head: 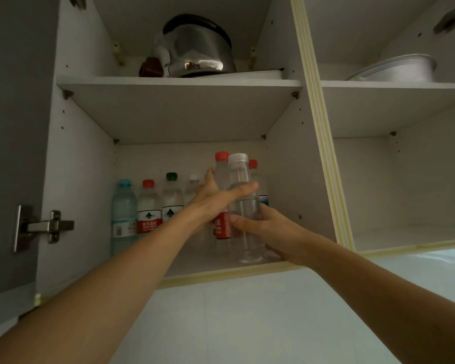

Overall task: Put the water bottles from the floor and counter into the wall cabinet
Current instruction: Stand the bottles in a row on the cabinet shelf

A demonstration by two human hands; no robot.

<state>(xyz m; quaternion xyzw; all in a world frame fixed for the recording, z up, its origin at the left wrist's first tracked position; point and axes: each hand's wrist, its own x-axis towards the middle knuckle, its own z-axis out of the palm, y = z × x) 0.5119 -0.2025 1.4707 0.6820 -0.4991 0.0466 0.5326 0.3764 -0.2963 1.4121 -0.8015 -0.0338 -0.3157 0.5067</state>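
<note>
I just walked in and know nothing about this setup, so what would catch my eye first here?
Two bare arms reach up into an open wall cabinet, where the left hand and right hand hold a clear white-capped bottle on the lower shelf. Left of it stands a row of water bottles with blue, red and green caps. On the shelf above sits a shiny steel kettle.

head | looks up, close | wall cabinet (179,275) lower shelf

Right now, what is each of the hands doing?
Left hand: fingers wrapped around the red-cap bottle, thumb across the clear bottle.
Right hand: gripping the clear bottle low down.
</note>
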